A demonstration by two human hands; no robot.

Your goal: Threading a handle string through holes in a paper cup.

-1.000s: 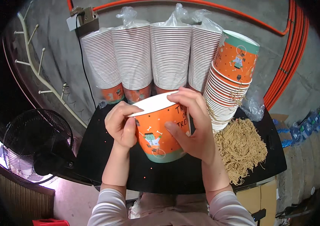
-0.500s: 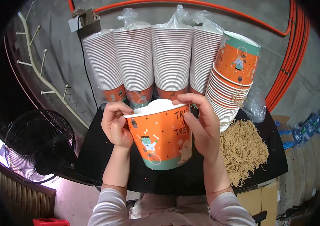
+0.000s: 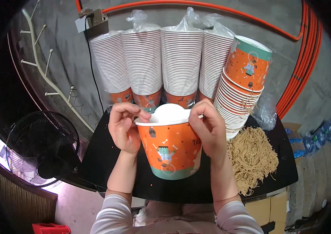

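An orange paper bucket [image 3: 169, 150] with a green base band, white rim and cartoon figures hangs upright between my hands, over the table. My right hand [image 3: 209, 126] pinches its rim at the right, thumb on the outside. At the left of the rim, my left hand [image 3: 124, 128] has its fingers loosely bent and apart, with the fingertips at the rim edge. A white rounded piece [image 3: 170, 112] rises above the rim inside the bucket; what it is I cannot tell.
Several tall stacks of nested paper buckets [image 3: 181, 62] in clear plastic line the back of the black table [image 3: 114, 167]. An unwrapped stack [image 3: 233, 105], topped by an upside-down bucket [image 3: 249, 62], stands right. Tan strings [image 3: 253, 160] lie heaped near it. A black fan [image 3: 42, 150] is left.
The bucket has turned, its printed figure moving to the right. My left fingers have loosened from the rim, while my right hand still pinches it. The view has shifted slightly.
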